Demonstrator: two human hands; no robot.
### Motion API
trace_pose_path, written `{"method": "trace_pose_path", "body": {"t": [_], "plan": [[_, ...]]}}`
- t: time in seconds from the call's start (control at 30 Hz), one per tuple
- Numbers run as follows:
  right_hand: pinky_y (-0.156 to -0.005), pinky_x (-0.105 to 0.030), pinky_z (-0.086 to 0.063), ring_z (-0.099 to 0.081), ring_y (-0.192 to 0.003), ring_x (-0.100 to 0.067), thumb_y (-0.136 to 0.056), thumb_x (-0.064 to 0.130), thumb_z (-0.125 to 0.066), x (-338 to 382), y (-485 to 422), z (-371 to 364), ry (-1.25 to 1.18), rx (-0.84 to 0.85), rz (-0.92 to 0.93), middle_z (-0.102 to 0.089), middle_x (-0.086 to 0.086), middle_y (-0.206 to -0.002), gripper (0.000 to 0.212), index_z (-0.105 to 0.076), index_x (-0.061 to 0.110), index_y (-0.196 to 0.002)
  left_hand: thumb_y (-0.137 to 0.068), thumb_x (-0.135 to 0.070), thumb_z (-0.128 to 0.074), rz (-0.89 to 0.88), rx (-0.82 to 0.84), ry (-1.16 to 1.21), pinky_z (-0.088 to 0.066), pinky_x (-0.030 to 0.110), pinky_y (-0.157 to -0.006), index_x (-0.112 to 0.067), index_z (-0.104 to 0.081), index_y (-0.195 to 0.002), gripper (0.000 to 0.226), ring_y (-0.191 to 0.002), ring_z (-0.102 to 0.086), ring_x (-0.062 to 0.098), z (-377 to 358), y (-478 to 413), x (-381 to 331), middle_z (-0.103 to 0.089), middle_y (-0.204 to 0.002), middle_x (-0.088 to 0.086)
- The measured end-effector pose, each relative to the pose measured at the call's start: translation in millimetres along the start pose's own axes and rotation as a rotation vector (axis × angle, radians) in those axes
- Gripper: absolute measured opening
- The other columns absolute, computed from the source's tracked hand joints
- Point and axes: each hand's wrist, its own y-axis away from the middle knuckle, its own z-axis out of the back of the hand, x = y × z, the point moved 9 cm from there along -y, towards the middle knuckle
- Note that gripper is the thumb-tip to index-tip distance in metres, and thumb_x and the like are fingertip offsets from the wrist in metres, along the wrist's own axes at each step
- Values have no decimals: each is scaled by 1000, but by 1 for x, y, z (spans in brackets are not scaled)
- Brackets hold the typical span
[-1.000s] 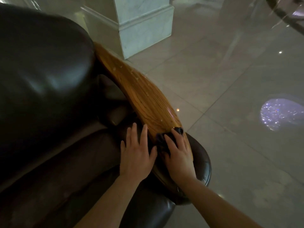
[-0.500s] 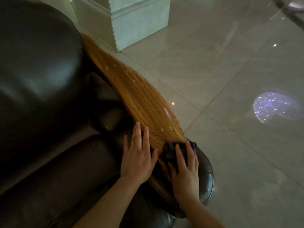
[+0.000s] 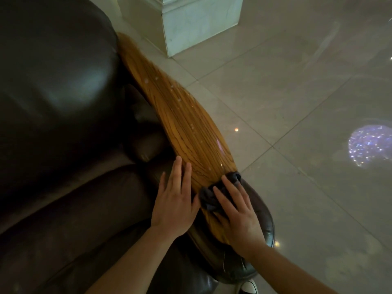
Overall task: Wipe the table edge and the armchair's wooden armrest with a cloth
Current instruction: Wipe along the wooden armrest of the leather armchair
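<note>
The armchair's wooden armrest [image 3: 186, 126] is a long glossy plank with dark grain, running from the chair back toward me. A small dark cloth [image 3: 209, 197] lies bunched on its near end. My right hand [image 3: 237, 213] presses flat on the cloth, fingers spread over it. My left hand [image 3: 175, 200] rests flat beside it, on the armrest's inner edge and the leather, fingers apart and holding nothing. Small pale specks dot the wood farther up. No table is in view.
The dark leather armchair [image 3: 59, 115] fills the left half, its padded arm end [image 3: 261, 211] curving under my right hand. A white marble column base [image 3: 191, 24] stands behind the armrest. Shiny grey floor tiles [image 3: 297, 98] spread to the right, with a sparkling light reflection [image 3: 370, 144].
My right hand has slid the cloth a little across the near end of the armrest, between its inner and outer edge. My left hand has stayed in place beside it.
</note>
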Motion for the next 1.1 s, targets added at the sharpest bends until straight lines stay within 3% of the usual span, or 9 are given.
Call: {"method": "trace_pose_path", "body": {"t": [0.17,0.27,0.37,0.47,0.57,0.7,0.83,0.93,1.1], "plan": [[-113,-57,-32,-13,-151,-27,-97,39,-48,1,-61,10,-49,-54,-90,-17,2,-164,55,-35,30,-149,-97,-58,-35,-12,-43,86,-26,47,-119,-20,3,-158,81,-151,-13,19,-1,2,4,12,-167,7],[-117,-57,-24,-7,-152,-25,-96,42,-49,19,-77,0,121,28,68,-19,3,-164,53,-38,32,-147,-96,-57,-42,-9,-59,139,-24,41,-118,-25,3,-158,83,-147,-3,9,1,2,5,10,-168,4],[-115,-57,-30,-8,-152,-24,-95,40,-53,14,-51,-1,145,79,171,-19,5,-164,53,-40,31,-146,-93,-56,-49,-5,-54,141,-21,39,-118,-22,-9,-158,83,-149,-4,10,4,0,7,3,-168,5],[-112,-55,-36,-16,-150,-23,-94,38,-51,-15,-55,12,-83,-6,-125,-14,11,-163,54,-39,35,-146,-88,-54,-54,-9,-87,141,-13,39,-119,-20,-24,-152,79,-150,12,7,13,-5,9,-7,-166,5],[-112,-57,-34,-14,-149,-24,-95,37,-49,-15,-78,11,-198,-27,-360,-11,11,-162,58,-30,35,-150,-85,-50,-58,36,-134,176,-22,45,-119,-19,-30,-147,75,-152,5,13,23,-20,14,-13,-163,6],[-115,-57,-29,-9,-151,-28,-96,42,-44,10,-70,8,-2,32,-44,-12,4,-165,57,-31,33,-150,-84,-51,-54,43,-131,155,-22,46,-121,-11,-17,-154,89,-153,1,20,31,-43,13,-8,-165,9],[-112,-54,-35,-16,-148,-21,-96,42,-48,-9,-101,14,-181,-8,-205,-15,10,-162,56,-33,34,-150,-86,-59,-47,62,-106,86,-10,40,-122,-13,-7,-157,94,-153,9,17,26,-44,11,4,-167,6],[-113,-53,-34,-14,-148,-23,-97,42,-48,3,-144,13,-131,-23,-201,-16,7,-162,56,-31,35,-150,-87,-62,-48,67,-96,80,-8,40,-122,-16,-3,-158,96,-152,10,15,26,-42,13,6,-168,4],[-116,-57,-27,-7,-152,-29,-97,47,-41,17,-124,4,113,112,171,-16,5,-164,52,-34,38,-147,-89,-66,-50,40,-59,67,-8,39,-123,-17,-6,-158,96,-152,7,13,30,-39,16,1,-168,3]]}}
